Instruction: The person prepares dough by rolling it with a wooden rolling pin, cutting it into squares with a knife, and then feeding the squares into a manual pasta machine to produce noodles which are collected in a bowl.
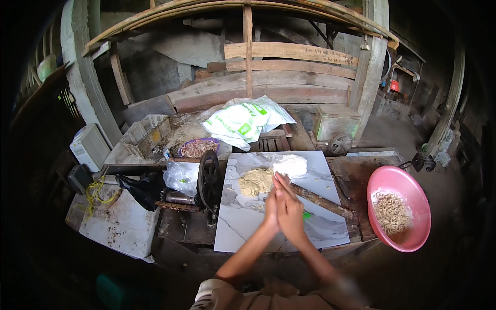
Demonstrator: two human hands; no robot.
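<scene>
Palm against palm, my left hand (270, 208) and my right hand (290, 207) meet above a grey-veined marble-look board (232, 227). Their fingers are stretched out and point away from me; whatever may lie between the palms is hidden. Just left of the fingertips rests a flattened lump of beige dough (254, 183). Beyond the fingertips sits a heap of white flour (290, 165). A wooden rolling stick (323, 200) lies slantwise to the right of my hands, its near end at the board's right edge. A small green patch (307, 215) shows beside my right hand.
A pink basin (424, 206) with floured dough strips stands at the right. Left of the board are a machine with a dark wheel (208, 178) and a clear plastic bag (181, 175). White-green sacks (248, 121), a purple-rimmed basket (199, 147) and a crate (147, 134) are behind.
</scene>
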